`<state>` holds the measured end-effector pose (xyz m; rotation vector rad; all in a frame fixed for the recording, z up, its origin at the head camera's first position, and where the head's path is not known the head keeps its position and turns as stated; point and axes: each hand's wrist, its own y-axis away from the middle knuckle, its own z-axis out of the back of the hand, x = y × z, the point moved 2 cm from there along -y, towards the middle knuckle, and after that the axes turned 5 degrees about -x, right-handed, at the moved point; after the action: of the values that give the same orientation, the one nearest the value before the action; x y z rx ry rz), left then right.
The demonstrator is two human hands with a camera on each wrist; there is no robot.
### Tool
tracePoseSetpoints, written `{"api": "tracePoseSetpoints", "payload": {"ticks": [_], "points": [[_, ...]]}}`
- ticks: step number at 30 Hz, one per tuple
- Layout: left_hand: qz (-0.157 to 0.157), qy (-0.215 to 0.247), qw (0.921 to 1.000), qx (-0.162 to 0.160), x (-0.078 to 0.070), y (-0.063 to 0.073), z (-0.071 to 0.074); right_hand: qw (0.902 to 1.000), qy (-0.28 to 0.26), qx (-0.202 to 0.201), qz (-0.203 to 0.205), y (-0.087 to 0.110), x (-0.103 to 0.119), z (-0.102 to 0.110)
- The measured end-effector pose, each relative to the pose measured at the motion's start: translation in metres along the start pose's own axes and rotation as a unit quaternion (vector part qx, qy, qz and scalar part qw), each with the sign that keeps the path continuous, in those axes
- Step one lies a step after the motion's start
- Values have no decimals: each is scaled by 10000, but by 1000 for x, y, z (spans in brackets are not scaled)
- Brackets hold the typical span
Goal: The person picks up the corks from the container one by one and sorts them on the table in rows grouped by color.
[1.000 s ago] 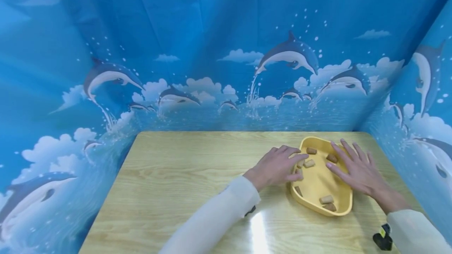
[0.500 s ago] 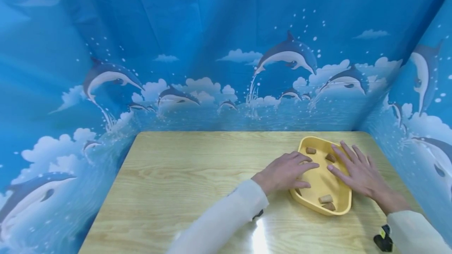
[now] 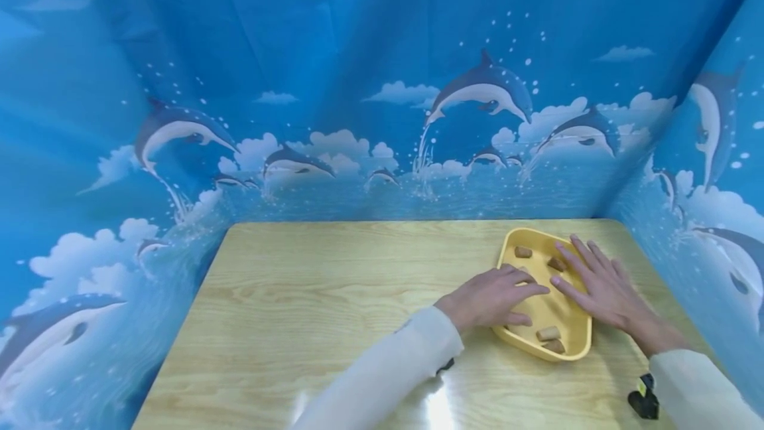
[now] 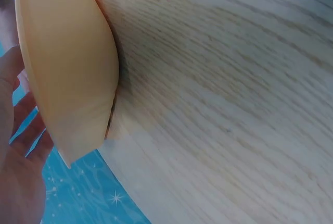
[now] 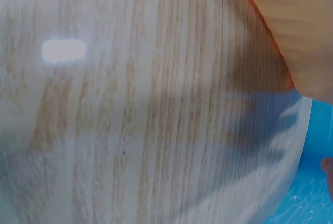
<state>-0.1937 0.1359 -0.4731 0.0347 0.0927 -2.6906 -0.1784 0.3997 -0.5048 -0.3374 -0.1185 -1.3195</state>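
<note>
left hand point(image 3: 492, 298): relaxed, over yellow tray point(image 3: 564, 310) | right hand point(image 3: 605, 290): fingers spread over its edge | brown pieces point(image 3: 522, 253): inside

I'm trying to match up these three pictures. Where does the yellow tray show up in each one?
Head: the yellow tray is right of centre, below mid-height, with its inside showing.
Left wrist: it is at the upper left, seen from outside, its wall facing the camera.
Right wrist: only part of its outer wall shows, in the upper right corner.
Shared landmark: the wood-grain table shows in all three views.
</note>
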Motion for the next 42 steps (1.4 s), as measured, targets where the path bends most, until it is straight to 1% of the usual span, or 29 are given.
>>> {"api": "tracePoseSetpoints", "payload": {"ticks": [7,10,15,19,27,34,36,39,42], "points": [[-160,-18,9998,83,-5,-4,-5,9999,-127,19,-35,1,3,-1],[-204,113,9997,89,-5,-3,-7,9999,-128,17,-35,1,5,-1],[-225,365,9988,223,-6,-3,-8,9999,-110,28,-50,0,8,-2],[-318,469,9981,258,-6,-4,-10,9998,-131,129,-94,0,9,-2],[-540,437,9972,265,-5,-4,-11,9997,-164,188,-85,0,16,-3],[-661,824,9925,623,-11,-9,-10,9996,-170,233,-43,0,21,-4],[-726,831,9916,683,-14,-11,-11,9996,-175,209,-17,0,22,-4],[-851,812,9910,637,-18,-14,-13,9998,-141,125,52,1,24,-4],[-889,759,9902,769,-21,-18,-14,9999,-122,63,97,3,24,-4]]}}
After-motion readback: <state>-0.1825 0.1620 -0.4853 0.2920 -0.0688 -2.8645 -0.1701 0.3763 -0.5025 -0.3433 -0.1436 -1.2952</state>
